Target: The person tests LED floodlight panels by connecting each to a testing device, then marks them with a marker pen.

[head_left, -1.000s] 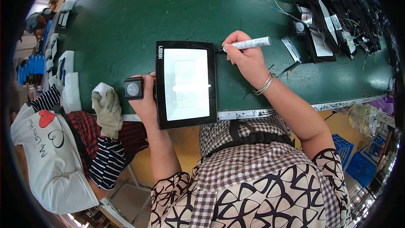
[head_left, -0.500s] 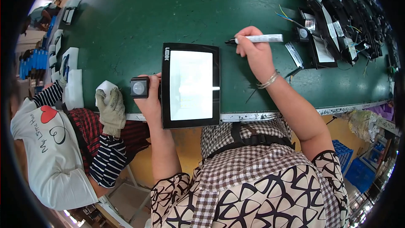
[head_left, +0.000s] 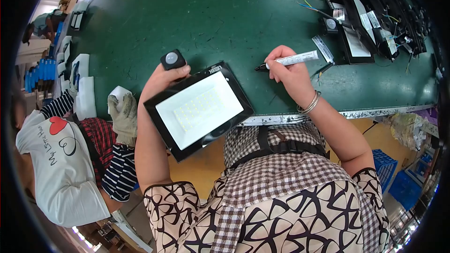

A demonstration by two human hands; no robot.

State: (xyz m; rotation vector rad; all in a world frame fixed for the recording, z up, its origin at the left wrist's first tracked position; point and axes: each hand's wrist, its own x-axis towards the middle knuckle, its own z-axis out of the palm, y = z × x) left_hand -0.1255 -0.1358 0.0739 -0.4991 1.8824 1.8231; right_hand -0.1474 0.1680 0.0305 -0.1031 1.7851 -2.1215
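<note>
My left hand [head_left: 161,80] is closed on a black-framed LED floodlight [head_left: 201,108], gripping it beside the small black sensor block [head_left: 171,59] with its domed white lens. The floodlight is turned at an angle, its pale face up and rows of yellowish LED dots showing; its lower part overhangs the table's front edge. Most of my left fingers are hidden behind it. To the right, my right hand [head_left: 289,71] pinches a white marker pen [head_left: 298,58] whose dark tip points left, apart from the floodlight.
Several black floodlights [head_left: 358,47] with loose wires are piled at the right of the green table [head_left: 211,23]. At left, a co-worker's gloved hand [head_left: 124,117] rests by a white foam piece [head_left: 117,96]. White foam blocks [head_left: 86,98] stand farther left.
The floodlight has turned clockwise from nearly upright to slanted, and its LED dots have become visible. My left hand has moved up with the sensor block; my right hand has shifted slightly right and nearer.
</note>
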